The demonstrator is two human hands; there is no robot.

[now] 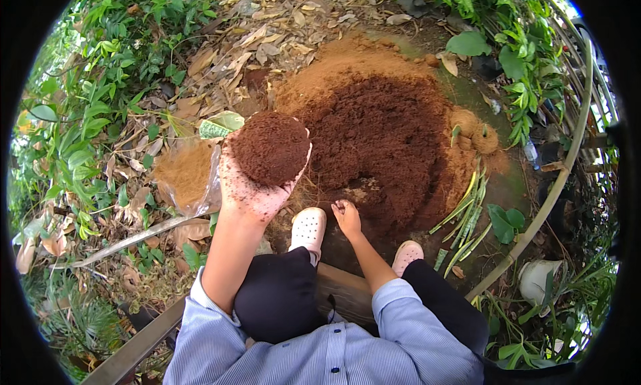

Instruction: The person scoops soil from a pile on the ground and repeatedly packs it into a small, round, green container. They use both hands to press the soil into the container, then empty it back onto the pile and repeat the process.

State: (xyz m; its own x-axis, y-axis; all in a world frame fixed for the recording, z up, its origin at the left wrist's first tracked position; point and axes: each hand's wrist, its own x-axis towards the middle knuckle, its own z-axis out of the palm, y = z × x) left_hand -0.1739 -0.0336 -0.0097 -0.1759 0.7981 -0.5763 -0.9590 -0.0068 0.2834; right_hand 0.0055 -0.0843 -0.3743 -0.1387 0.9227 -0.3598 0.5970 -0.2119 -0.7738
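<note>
My left hand (255, 200) is raised palm up in front of me, cupping a rounded heap of dark brown, damp coco peat (270, 147). Crumbs of it cling to the palm and wrist. Below and to the right, my right hand (346, 219) hangs low at the near edge of a large coco peat pile (380, 135). Its fingers are curled, and whether anything sits between them is hidden. The pile is dark and moist in the middle, with a lighter, dry band (345, 59) along its far side.
A clear plastic bag (188, 177) of light brown fibre lies left of my left hand. Fibre clumps (473, 130) and long cut leaves (465, 210) lie right of the pile. A bent pole (566, 175) curves along the right. My clogs (308, 230) flank my right hand.
</note>
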